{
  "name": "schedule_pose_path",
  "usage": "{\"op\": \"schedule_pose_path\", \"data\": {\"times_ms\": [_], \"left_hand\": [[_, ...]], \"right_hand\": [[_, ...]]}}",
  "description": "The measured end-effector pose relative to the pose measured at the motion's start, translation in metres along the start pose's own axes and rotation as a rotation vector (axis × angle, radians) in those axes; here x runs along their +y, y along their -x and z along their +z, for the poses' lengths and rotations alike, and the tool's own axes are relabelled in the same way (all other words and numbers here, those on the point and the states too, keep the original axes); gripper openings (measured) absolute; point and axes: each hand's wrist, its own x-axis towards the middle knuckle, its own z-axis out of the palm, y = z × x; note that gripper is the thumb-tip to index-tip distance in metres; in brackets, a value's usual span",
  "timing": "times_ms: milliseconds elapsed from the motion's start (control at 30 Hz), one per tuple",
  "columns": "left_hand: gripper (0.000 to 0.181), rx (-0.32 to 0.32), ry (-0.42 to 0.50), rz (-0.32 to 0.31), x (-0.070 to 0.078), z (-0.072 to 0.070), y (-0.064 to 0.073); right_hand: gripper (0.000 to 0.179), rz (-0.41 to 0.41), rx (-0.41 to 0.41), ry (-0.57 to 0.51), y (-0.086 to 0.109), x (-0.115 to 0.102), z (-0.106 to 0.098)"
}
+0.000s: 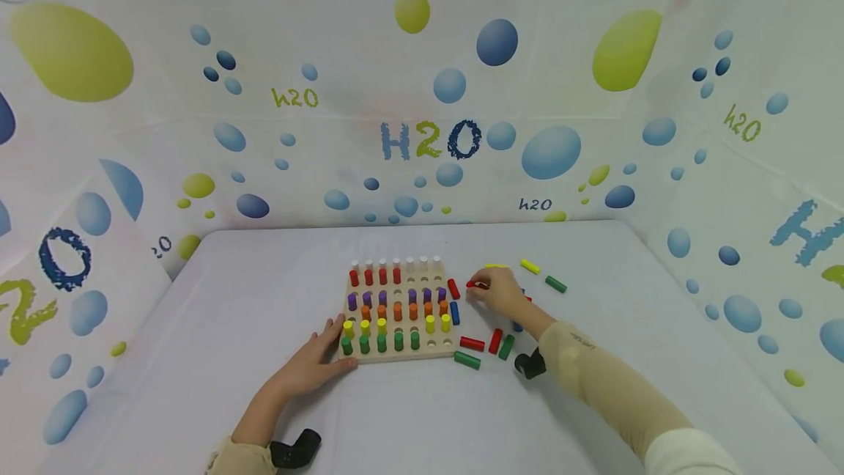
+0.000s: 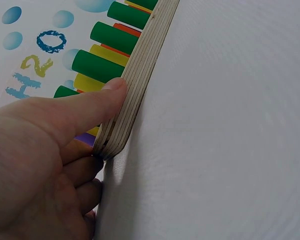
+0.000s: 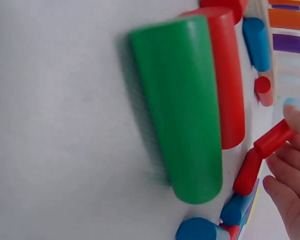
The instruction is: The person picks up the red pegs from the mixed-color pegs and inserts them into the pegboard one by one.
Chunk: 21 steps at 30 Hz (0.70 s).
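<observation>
The right hand's grip (image 1: 499, 295) pinches a red peg (image 3: 275, 138) to the right of the wooden pegboard (image 1: 402, 358). The left hand's grip (image 1: 308, 365) holds the pegboard's near left corner, thumb against its front edge. Coloured pegs (image 1: 398, 312) stand in it in rows; loose red, green, blue and yellow pegs (image 1: 467, 361) lie on the white bench (image 1: 395, 416) alongside.

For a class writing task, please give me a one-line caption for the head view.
Left grip holds a wooden pegboard by its corner; right grip pinches a red peg near loose pegs.
</observation>
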Motion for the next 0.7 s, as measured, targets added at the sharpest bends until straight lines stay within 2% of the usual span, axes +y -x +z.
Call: {"op": "schedule_pose_path", "data": {"times_ms": [167, 300, 700], "left_hand": [[0.087, 0.0, -0.006, -0.005, 0.001, -0.001, 0.0], [0.087, 0.002, -0.001, -0.006, 0.002, -0.001, 0.0], [0.087, 0.008, 0.001, -0.001, 0.002, 0.0, 0.0]], "right_hand": [[0.02, 0.051, 0.035, -0.206, 0.002, 0.009, -0.003], [0.026, 0.115, 0.052, -0.325, 0.006, 0.013, -0.006], [0.036, 0.178, 0.091, -0.464, 0.012, 0.018, -0.011]]}}
